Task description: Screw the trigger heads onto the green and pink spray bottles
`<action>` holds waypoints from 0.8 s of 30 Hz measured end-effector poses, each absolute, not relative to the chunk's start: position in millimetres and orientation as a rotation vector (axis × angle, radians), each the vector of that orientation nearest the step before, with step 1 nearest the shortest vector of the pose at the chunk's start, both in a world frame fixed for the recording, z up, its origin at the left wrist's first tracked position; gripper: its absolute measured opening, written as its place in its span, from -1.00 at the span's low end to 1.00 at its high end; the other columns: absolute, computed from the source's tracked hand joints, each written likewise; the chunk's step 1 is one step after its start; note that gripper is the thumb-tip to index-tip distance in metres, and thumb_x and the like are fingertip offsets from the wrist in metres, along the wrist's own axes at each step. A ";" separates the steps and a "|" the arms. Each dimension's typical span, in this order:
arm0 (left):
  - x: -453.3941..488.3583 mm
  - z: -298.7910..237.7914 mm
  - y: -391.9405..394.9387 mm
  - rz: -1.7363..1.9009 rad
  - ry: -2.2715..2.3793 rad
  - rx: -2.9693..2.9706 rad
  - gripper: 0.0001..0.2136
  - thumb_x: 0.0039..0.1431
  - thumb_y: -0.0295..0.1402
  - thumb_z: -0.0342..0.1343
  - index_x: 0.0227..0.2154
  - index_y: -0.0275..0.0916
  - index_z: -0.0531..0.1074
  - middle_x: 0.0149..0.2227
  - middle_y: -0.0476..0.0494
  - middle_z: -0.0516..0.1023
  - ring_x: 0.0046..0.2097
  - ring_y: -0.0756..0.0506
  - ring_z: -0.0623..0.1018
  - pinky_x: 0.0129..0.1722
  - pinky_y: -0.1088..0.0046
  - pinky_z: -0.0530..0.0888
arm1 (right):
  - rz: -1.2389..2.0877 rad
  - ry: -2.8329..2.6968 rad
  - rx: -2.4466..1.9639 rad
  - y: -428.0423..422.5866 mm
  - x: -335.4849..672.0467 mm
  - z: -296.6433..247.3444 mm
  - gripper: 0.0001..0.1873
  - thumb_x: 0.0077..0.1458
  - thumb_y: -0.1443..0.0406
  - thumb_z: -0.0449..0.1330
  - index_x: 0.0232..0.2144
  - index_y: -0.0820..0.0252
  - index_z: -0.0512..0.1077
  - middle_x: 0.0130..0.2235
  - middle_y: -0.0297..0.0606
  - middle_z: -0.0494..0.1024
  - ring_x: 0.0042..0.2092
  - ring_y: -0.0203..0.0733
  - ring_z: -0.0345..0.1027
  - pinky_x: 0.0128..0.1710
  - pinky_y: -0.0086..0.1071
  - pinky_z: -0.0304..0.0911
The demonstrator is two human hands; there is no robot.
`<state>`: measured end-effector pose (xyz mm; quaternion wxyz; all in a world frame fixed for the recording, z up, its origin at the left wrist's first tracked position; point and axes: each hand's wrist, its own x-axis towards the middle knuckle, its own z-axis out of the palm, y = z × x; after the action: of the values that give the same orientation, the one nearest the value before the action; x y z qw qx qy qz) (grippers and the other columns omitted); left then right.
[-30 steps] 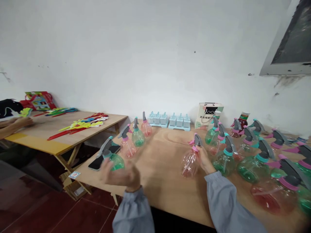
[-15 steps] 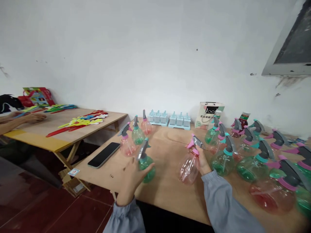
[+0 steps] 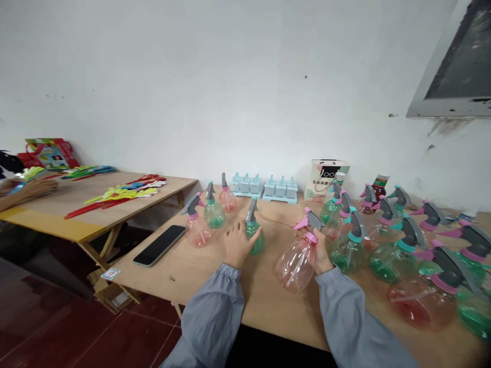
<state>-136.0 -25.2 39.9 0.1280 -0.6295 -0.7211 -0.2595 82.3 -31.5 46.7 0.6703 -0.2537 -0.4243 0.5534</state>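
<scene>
My right hand [image 3: 322,250] grips a clear pink spray bottle [image 3: 295,266] at its neck. That bottle leans over the near part of the table, its pink and grey trigger head pointing up and left. Beside a green spray bottle [image 3: 258,244] with a grey trigger, my left hand [image 3: 236,244] is open, fingers spread and thumb across the bottle's front. Whether the palm touches it I cannot tell. Further left stand a pink spray bottle [image 3: 197,232], another green spray bottle [image 3: 214,213] and a smaller-looking pink spray bottle [image 3: 227,200] at the back.
Several pink and green spray bottles [image 3: 393,260] crowd the table's right side. Light-blue ice-pop moulds [image 3: 281,190], a paper bag [image 3: 318,185] and a dark red bottle [image 3: 379,188] stand by the wall. A phone [image 3: 159,246] lies left. Another person's hand [image 3: 40,188] rests at the neighbouring table [image 3: 88,225].
The green spray bottle by my left hand now stands further back and to the right, and that hand has moved the same way. The pink bottle in my right hand is more tilted.
</scene>
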 end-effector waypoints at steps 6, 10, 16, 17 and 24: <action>-143.8 21.9 -19.8 -0.895 -2.024 -1.854 -0.54 0.28 0.03 -0.02 -0.06 -0.27 0.45 -0.09 -0.28 0.56 -0.01 -0.26 0.54 -0.11 0.28 0.35 | 1.183 -0.957 -0.559 -29.1 80.3 39.6 -0.67 -0.13 0.00 0.30 -0.43 0.11 0.49 -0.41 -0.24 0.61 -0.23 -0.06 0.52 -0.29 -0.28 0.47; -146.9 19.9 -18.1 -1.012 -2.050 -1.822 -0.55 0.22 0.02 0.05 -0.08 -0.27 0.45 -0.12 -0.28 0.58 -0.01 -0.26 0.55 -0.09 0.27 0.34 | 1.245 -0.981 -0.575 -30.7 78.2 38.1 -0.68 -0.11 0.00 0.28 -0.41 0.10 0.49 -0.35 -0.23 0.62 -0.22 -0.05 0.51 -0.31 -0.26 0.46; -148.1 18.6 -18.0 -1.106 -2.063 -1.827 -0.58 0.20 0.01 0.07 -0.11 -0.25 0.44 -0.14 -0.28 0.60 -0.02 -0.27 0.56 -0.08 0.26 0.35 | 1.133 -1.049 -0.578 -38.5 73.2 46.9 -0.64 -0.15 -0.01 0.28 -0.39 0.11 0.48 -0.39 -0.24 0.60 -0.26 -0.06 0.50 -0.21 -0.21 0.44; -148.1 18.8 -18.2 -1.111 -2.067 -1.834 -0.58 0.20 0.01 0.07 -0.11 -0.25 0.44 -0.14 -0.28 0.61 -0.02 -0.28 0.56 -0.07 0.26 0.35 | 1.098 -1.069 -0.582 -40.1 72.7 48.4 -0.64 -0.15 -0.01 0.28 -0.38 0.11 0.48 -0.38 -0.24 0.60 -0.25 -0.06 0.50 -0.17 -0.20 0.44; -146.1 21.5 -21.3 -1.198 -2.093 -1.866 -0.60 0.16 0.01 0.11 -0.15 -0.22 0.41 -0.12 -0.28 0.60 0.02 -0.29 0.55 -0.02 0.21 0.34 | 0.973 -1.296 -0.702 -60.5 84.4 42.3 -0.62 -0.11 -0.07 0.27 -0.40 0.07 0.53 -0.37 -0.21 0.61 -0.19 0.01 0.51 -0.01 -0.08 0.38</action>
<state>-146.1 -21.3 21.5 0.0465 -0.6113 -0.6857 -0.3924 84.4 -60.5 42.3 0.6346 -0.3072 -0.5671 0.4259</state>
